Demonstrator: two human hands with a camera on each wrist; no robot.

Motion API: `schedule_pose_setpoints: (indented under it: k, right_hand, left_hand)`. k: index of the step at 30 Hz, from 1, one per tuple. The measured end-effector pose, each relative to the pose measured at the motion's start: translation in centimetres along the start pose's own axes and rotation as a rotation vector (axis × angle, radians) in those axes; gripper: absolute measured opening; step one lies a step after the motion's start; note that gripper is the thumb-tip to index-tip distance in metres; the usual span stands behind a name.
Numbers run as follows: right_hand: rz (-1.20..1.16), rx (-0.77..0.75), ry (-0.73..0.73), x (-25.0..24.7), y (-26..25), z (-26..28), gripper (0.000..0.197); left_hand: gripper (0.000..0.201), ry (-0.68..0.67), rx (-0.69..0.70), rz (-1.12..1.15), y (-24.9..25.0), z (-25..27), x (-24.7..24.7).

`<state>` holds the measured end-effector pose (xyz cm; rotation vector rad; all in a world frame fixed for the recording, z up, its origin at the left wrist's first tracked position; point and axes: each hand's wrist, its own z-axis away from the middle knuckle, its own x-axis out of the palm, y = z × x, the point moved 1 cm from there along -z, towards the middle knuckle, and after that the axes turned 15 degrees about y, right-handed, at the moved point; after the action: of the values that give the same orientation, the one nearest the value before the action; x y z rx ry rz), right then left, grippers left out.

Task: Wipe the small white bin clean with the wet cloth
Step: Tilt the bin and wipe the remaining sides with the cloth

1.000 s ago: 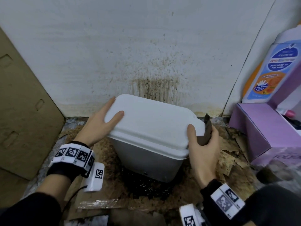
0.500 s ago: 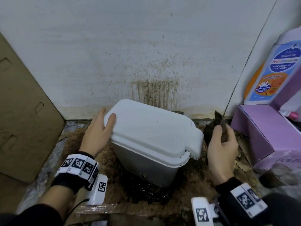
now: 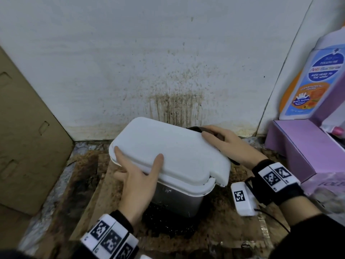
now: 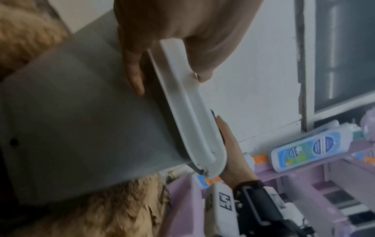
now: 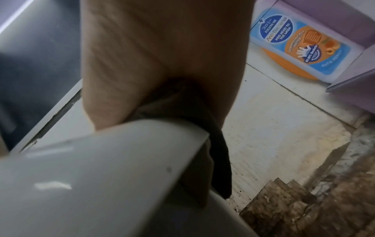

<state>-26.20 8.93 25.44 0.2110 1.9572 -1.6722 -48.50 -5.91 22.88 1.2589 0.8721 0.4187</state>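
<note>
The small bin [image 3: 179, 199] has a grey body and a white lid [image 3: 173, 152]; it stands tilted on dirty cardboard by the wall. My left hand [image 3: 138, 165] grips the lid's near left edge, thumb on top. In the left wrist view the fingers [image 4: 134, 75] curl under the rim [image 4: 188, 115] against the grey side [image 4: 81, 128]. My right hand [image 3: 224, 141] holds the dark wet cloth [image 3: 197, 129] against the lid's far right edge. The right wrist view shows the cloth [image 5: 215, 144] pinched between the hand and the lid [image 5: 101, 168].
A purple box [image 3: 298, 146] and a wash bottle [image 3: 313, 81] stand close on the right. A cardboard sheet [image 3: 24, 137] leans at the left. The wall [image 3: 177, 109] behind the bin is stained brown. A dark wet patch [image 3: 168, 223] lies under the bin.
My right hand came off the bin's right side, then moved with the cloth to the lid's far right edge. My left hand shifted from the far left corner to the near edge.
</note>
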Motion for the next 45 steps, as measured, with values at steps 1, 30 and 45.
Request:
schedule_pose_setpoints:
  k: [1,30,45]
  right_hand:
    - [0.006,0.001,-0.019,-0.1,0.0,-0.1,0.044]
    - [-0.238,0.310,0.638,8.4,-3.8,11.2,0.063]
    - [-0.510,0.286,0.536,9.5,-1.6,10.7,0.059]
  left_hand:
    - [0.122,-0.016,0.000,0.040,-0.4,0.1,0.4]
    - [0.055,-0.401,0.180,0.021,2.7,-6.4,0.4]
    - [0.050,-0.402,0.163,0.015,0.7,-6.7,-0.6]
